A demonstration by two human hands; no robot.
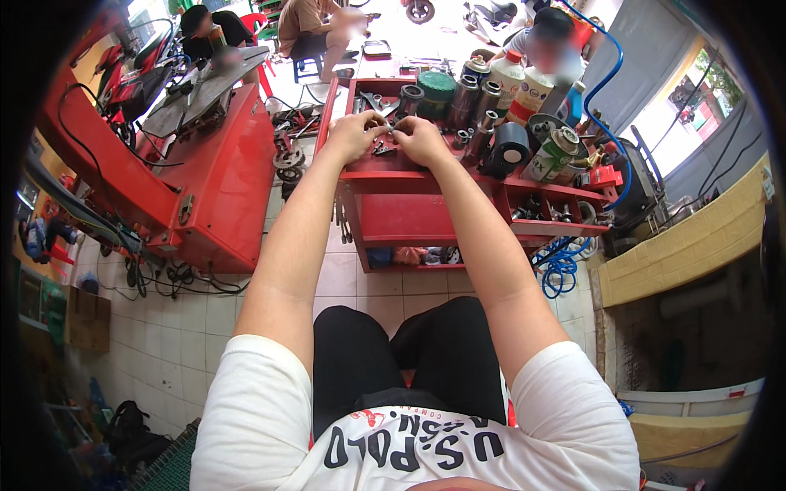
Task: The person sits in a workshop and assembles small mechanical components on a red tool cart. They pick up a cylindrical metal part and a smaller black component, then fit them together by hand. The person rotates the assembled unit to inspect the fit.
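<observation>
Both my arms reach out over the top of a red tool cart (458, 185). My left hand (354, 136) has its fingertips pinched close together near the cart's left side. Just to its right my right hand (421, 141) is closed in the same way, the two sets of fingertips almost meeting. Whatever small piece is between them is too small to name. Small dark metal parts (381, 149) lie on the red surface right below the fingers. Beyond the hands stands a metal cylinder (411, 100), beside more loose metal pieces.
A green tub (435, 92), bottles (509, 78), a spray can (555, 154) and metal sockets crowd the cart's right. A blue hose (620, 65) hangs there. A red machine (217, 188) stands at left. One person (315, 33) sits beyond the cart; others are nearby.
</observation>
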